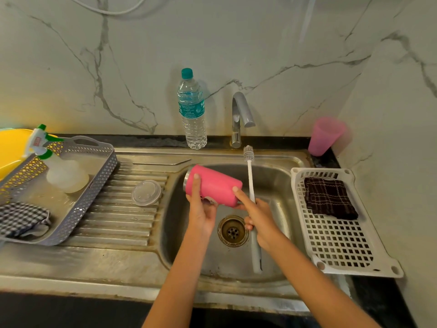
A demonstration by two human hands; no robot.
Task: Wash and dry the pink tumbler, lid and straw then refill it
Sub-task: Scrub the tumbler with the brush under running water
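left grip [201,210] cradles tilted tumbler [212,184], seemingly underneath.

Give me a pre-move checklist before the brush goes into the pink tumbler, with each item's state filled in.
1. Left hand grips the pink tumbler over the sink: ok.
2. Right hand holds the bottle brush, bristles up: ok.
3. Tumbler mouth faces the brush: not ok, the mouth points left, away from it.
4. Lid off and set aside on the drainboard: ok.
5. Straw out of the tumbler, lying on the sink's back ledge: ok.
6. Tap running: not ok, no water shows.
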